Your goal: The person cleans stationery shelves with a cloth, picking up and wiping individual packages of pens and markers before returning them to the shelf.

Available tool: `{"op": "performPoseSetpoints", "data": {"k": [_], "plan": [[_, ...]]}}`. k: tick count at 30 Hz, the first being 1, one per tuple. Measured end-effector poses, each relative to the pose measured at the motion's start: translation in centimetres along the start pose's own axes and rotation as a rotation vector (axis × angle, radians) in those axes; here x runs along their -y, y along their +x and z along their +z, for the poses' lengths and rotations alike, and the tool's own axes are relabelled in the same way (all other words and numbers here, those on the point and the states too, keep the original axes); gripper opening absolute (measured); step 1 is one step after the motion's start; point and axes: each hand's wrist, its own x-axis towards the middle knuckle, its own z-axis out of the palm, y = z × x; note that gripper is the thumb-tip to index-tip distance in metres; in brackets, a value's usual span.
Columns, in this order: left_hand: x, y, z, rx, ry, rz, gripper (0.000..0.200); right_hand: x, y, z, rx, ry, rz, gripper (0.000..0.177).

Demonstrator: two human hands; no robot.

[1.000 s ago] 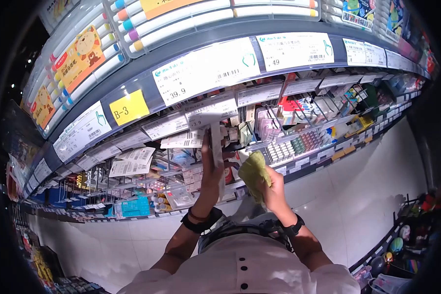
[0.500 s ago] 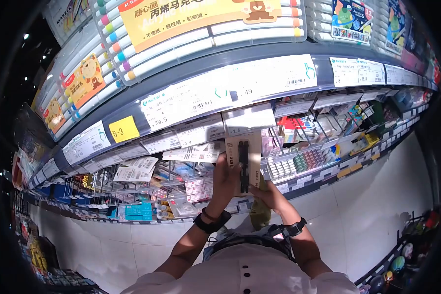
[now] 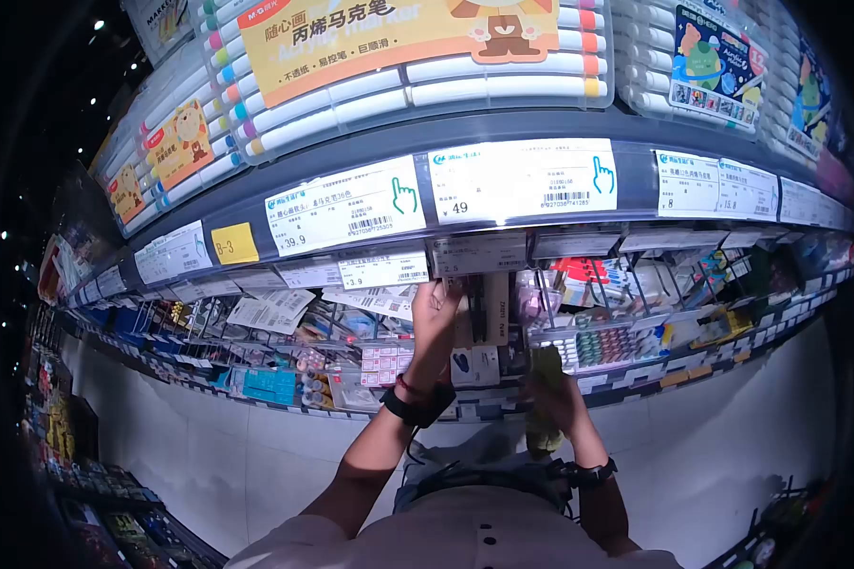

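My left hand (image 3: 435,311) is raised to the hook row under the small price tags. Its fingers are closed at the upper left edge of a carded pack of black pens (image 3: 480,318), and the fingertips are partly hidden. The pack hangs upright in shadow below the tag marked 2.5 (image 3: 479,254), which covers its top. Lower and to the right, my right hand (image 3: 562,406) is apart from the pack. Its dim, slightly blurred fingers look loosely open, with nothing visible in them. Below the pen pack, a white card package (image 3: 474,365) shows.
Boxed marker sets (image 3: 427,90) fill the shelf above, fronted by large price labels (image 3: 522,180). White packets (image 3: 270,308) hang on hooks to the left, and colourful small goods (image 3: 617,341) sit to the right. A pale tiled floor (image 3: 674,417) lies below.
The pen pack has gone from between both hands up and in under the price tag. My right hand has let go and moved down and right; my left stays at the pack's edge.
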Motion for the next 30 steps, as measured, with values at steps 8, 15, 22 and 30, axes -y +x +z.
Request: {"op": "performPoseSetpoints", "data": {"k": [8,15,22,30], "plan": [[2.6,0.2,0.6,-0.099,-0.055,0.085,0.025,0.8,-1.6,-2.7,-0.106,0.047,0.095,0.017],[4.2,2.2,0.2,-0.456,0.334,0.228,0.023,0.4,-1.0,-3.3,-0.057,0.029,0.035,0.014],[2.6,2.0,2.2,-0.210,0.999,0.534,0.038,1.6,-1.6,-3.2,-0.100,0.083,-0.027,0.019],[5.6,8.2,2.8,0.011,0.831,0.526,0.023,1.3,-2.6,-3.1,-0.181,0.070,-0.065,0.023]]}}
